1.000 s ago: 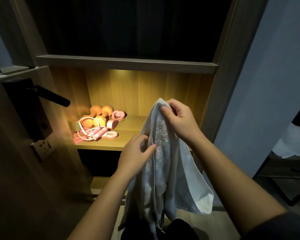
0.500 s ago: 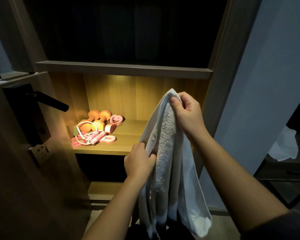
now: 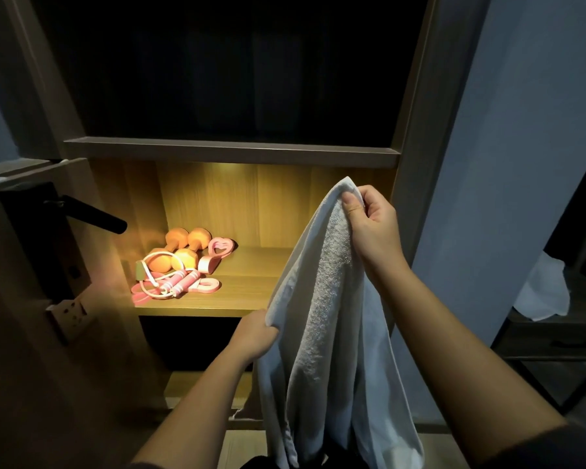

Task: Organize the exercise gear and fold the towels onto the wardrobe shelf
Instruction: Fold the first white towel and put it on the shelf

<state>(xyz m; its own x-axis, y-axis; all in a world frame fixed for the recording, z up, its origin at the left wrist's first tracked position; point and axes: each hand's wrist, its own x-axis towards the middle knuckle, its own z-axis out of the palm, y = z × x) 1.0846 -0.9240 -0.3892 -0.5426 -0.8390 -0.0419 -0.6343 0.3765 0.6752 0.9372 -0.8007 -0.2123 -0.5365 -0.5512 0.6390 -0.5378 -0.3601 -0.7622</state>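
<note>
Two hands are holding one towel (image 3: 332,299) before the wardrobe: the left hand (image 3: 254,333) is gripping its lower left edge, the right hand (image 3: 369,225) is pinching its top corner, so it is hanging lengthwise downward. Beyond, dumbbells (image 3: 180,247) and a skipping rope (image 3: 170,282) are lying on the lit shelf (image 3: 251,292).

One wide-angle camera, worn on the head, looks forward and slightly down from just in front of the wardrobe (image 3: 416,130). It stands near: the lit shelf (image 3: 251,292) fills mid-frame, a wall (image 3: 521,130) the right side.
</note>
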